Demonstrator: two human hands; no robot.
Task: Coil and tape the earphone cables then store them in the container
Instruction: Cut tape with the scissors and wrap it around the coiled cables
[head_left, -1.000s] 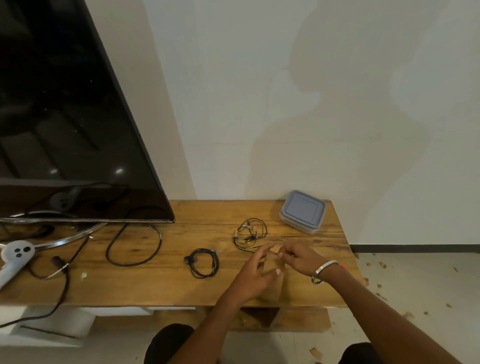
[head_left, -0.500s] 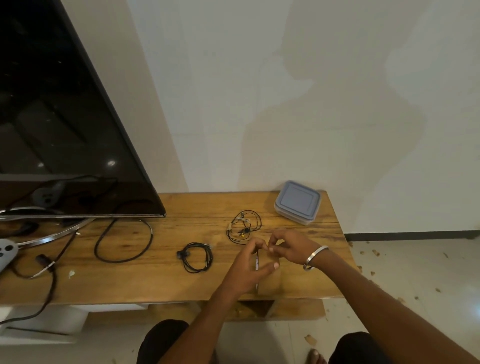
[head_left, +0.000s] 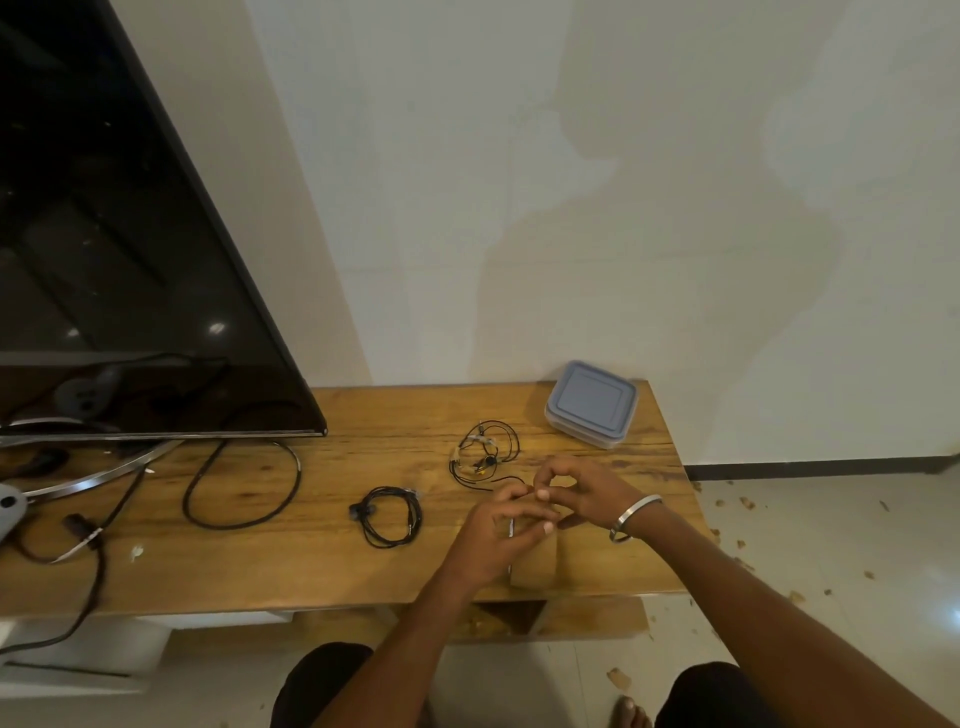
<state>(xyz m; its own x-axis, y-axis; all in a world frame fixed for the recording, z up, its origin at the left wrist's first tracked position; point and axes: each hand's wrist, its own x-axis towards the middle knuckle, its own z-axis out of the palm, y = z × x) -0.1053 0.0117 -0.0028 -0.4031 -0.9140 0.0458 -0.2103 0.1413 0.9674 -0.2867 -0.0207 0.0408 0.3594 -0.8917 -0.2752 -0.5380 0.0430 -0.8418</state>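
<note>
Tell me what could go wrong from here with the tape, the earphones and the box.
1. Both hands, left hand and right hand, work at the brown tape roll by the table's front edge; it could roll off.
2. The loose earphone lies just beyond the fingers; a pulled strip might stick to it or drag it.
3. The container has its lid on, so storing needs a free hand first.

Tape roll half behind left hand
</note>
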